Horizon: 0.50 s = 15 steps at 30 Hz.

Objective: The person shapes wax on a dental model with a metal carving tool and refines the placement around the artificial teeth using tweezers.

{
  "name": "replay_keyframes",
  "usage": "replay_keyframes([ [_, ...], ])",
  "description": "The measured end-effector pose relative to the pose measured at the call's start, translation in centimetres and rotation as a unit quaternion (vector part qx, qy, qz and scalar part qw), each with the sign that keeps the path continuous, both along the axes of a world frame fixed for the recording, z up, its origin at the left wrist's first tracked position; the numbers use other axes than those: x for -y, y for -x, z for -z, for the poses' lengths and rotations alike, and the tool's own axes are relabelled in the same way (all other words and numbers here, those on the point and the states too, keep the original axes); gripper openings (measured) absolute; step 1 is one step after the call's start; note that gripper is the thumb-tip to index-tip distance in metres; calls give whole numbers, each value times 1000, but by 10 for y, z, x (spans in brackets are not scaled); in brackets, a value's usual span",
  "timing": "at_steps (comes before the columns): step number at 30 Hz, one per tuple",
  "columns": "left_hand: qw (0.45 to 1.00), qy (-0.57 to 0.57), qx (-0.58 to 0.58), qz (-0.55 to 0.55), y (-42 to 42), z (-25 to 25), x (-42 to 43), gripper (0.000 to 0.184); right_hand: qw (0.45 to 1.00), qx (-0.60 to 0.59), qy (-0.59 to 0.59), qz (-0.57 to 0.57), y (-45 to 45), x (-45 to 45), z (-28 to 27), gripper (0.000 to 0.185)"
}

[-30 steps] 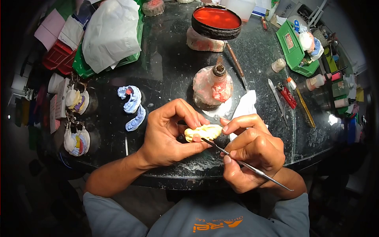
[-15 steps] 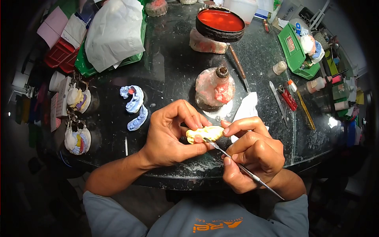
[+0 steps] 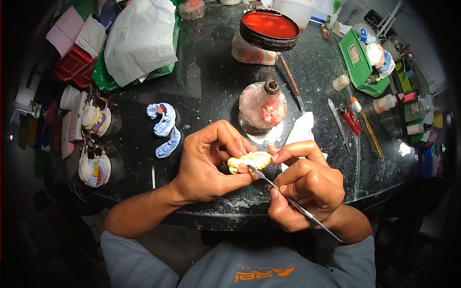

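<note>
Between the fingertips and thumb of my left hand point(image 3: 209, 161) is a pale yellow dental cast point(image 3: 254, 160), held above the near part of the dark bench. My right hand point(image 3: 309, 189) is closed around a thin metal wax carver point(image 3: 300, 207). The carver's flat tip touches the cast's near side, beside a small pinkish patch. My right index finger rests at the cast's right end. Just beyond my hands stands a wax-smeared spirit burner point(image 3: 263, 105). Two blue dental casts point(image 3: 163, 120) lie on the bench to the left.
A pan of red molten wax point(image 3: 269, 26) stands at the back, with a wooden-handled knife point(image 3: 289, 77) beside it. Articulated models point(image 3: 95, 165) sit at far left. White tissue point(image 3: 301, 129), a metal blade point(image 3: 338, 126) and a green box point(image 3: 357, 62) lie to the right.
My right hand and the carver have shifted slightly to the left and up. The yellow cast stays in my left hand, nearly unmoved.
</note>
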State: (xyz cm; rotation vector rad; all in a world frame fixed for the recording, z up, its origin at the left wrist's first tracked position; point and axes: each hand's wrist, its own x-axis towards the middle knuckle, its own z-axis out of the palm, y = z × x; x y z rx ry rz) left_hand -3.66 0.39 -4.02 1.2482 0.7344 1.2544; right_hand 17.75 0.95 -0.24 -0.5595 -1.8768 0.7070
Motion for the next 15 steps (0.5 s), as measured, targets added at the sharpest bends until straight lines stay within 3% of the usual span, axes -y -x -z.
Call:
replay_keyframes([
  [15, 1000, 1, -10, -6, 0, 1, 0, 45, 1000, 1, 5, -3, 0, 0, 0, 26],
])
